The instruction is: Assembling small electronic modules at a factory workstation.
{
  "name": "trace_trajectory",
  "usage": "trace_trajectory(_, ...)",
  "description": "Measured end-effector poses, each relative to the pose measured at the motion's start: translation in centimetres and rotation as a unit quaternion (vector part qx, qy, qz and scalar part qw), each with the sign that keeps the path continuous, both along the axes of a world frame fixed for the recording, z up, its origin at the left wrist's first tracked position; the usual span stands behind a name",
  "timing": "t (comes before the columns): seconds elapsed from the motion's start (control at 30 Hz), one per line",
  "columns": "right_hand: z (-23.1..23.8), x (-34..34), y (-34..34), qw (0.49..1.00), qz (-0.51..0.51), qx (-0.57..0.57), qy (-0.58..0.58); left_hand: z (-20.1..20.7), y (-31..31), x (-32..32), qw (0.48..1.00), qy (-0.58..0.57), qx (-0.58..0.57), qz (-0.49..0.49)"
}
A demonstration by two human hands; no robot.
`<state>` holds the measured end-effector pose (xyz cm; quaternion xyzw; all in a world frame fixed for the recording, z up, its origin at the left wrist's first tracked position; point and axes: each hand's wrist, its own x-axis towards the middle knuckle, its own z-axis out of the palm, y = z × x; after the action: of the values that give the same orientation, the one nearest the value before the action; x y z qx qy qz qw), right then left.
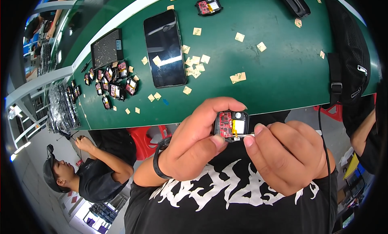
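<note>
Red-boarded, open watch-like casing point(232, 124) sits below and right of the smartphone point(165, 48), gripped by the left hand point(192, 143) between thumb and bent index finger. Farther right of the smartphone, the right hand point(285, 153), fingers curled, pinches a slim, mostly hidden object point(245, 135).

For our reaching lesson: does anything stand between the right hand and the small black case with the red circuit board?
Only the thin pale rod in the right hand; the left hand grips the case from the left.
</note>
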<state>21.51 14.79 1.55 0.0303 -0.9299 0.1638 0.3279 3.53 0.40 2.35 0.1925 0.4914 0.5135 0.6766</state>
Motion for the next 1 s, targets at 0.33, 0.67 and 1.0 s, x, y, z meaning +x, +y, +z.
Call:
trace_trajectory(0.33,0.2,0.2,-0.1,0.999,0.028,-0.033,-0.016,-0.3,-0.7,-0.5,0.987,0.135,0.067,-0.054)
trace_trajectory(0.67,0.4,0.2,-0.4,0.998,0.037,0.041,-0.032,-0.9,-0.3,-0.4,0.995,0.094,0.007,-0.029)
trace_trajectory(1.0,-0.2,-0.1,-1.0,0.998,-0.016,0.065,0.013,-0.6,0.1,-0.8,0.998,-0.044,-0.042,-0.028)
